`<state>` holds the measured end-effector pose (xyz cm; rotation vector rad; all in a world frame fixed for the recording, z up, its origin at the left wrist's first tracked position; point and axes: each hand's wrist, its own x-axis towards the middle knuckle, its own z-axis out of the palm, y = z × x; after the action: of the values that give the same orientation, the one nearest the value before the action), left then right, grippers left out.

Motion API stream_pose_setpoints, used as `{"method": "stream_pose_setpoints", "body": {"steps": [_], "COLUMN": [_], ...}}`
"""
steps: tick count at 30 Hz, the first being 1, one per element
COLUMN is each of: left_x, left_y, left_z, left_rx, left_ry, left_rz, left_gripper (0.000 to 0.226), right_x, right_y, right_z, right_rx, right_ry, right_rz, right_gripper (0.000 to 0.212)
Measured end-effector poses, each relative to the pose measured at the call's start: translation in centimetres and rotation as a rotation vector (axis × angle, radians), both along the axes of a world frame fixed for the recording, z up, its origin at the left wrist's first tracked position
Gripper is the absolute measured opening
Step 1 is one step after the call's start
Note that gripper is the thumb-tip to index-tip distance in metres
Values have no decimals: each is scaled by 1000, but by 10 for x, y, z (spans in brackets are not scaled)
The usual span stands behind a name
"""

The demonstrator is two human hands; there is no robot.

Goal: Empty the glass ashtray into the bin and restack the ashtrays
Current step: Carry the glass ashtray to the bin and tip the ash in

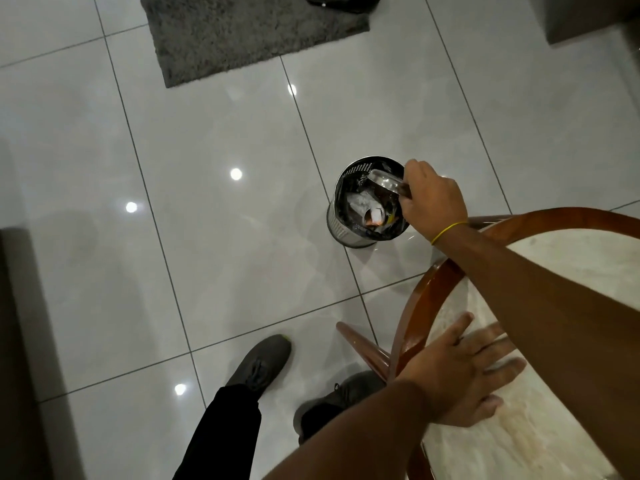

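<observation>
My right hand [433, 199] grips the clear glass ashtray [387, 181] and holds it tipped over the open mouth of the bin. The bin [337, 225] is a small perforated metal cylinder with a dark liner, standing on the floor and holding crumpled paper and scraps. My left hand [465, 377] lies flat, fingers spread, on the pale marble top of the round table [561, 258] near its edge. No other ashtray is in view.
The table has a curved red-brown wooden rim [420, 299] and a splayed wooden leg [363, 348]. My two grey shoes [259, 362] stand on glossy white floor tiles. A grey rug [249, 32] lies farther off. Dark furniture borders the left edge [17, 341].
</observation>
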<state>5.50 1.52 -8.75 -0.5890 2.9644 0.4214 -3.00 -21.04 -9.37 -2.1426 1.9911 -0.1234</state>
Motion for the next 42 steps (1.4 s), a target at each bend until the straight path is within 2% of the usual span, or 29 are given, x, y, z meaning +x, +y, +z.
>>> {"method": "stream_pose_setpoints", "body": {"steps": [23, 34, 42], "left_x": [-3, -3, -4], "left_y": [2, 1, 4], "left_z": [-3, 1, -2], "left_rx": [59, 52, 58], "left_ry": [95, 28, 67], "left_rz": [47, 33, 30], "left_gripper": [65, 67, 66], "right_x": [0, -1, 1], "right_y": [-7, -11, -11], "right_z": [-5, -3, -1], "right_rx": [-104, -61, -23], "right_ry": [-126, -142, -155], "right_rz": [-15, 4, 9], "right_gripper": [24, 23, 24]}}
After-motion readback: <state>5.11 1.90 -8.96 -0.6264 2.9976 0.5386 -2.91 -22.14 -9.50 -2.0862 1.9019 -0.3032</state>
